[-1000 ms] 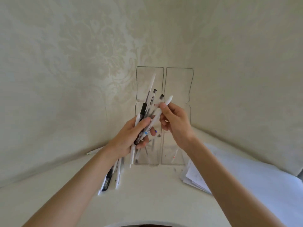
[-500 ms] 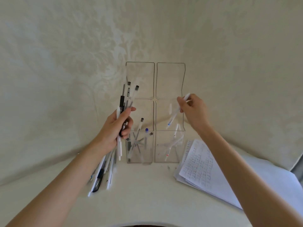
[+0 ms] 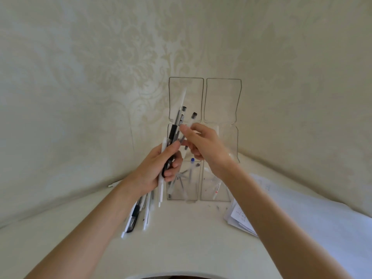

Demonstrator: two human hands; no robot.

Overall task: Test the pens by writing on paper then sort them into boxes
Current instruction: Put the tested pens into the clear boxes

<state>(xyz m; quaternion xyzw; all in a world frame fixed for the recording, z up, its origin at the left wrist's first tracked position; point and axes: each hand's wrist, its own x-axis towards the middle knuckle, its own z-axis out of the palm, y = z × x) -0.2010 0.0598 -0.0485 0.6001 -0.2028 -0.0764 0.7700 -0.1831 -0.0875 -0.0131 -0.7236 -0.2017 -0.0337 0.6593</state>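
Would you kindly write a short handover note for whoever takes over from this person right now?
Left hand grips a bundle of pens, upright.
Right hand pinches a clear pen from that bundle.
Left box holds several pens, right box a few; both lids stand open.
On the table below the left wrist lie loose pens; paper lies to the right.
Done: some pens sorted. Left: test and sort the bundle and the loose pens.
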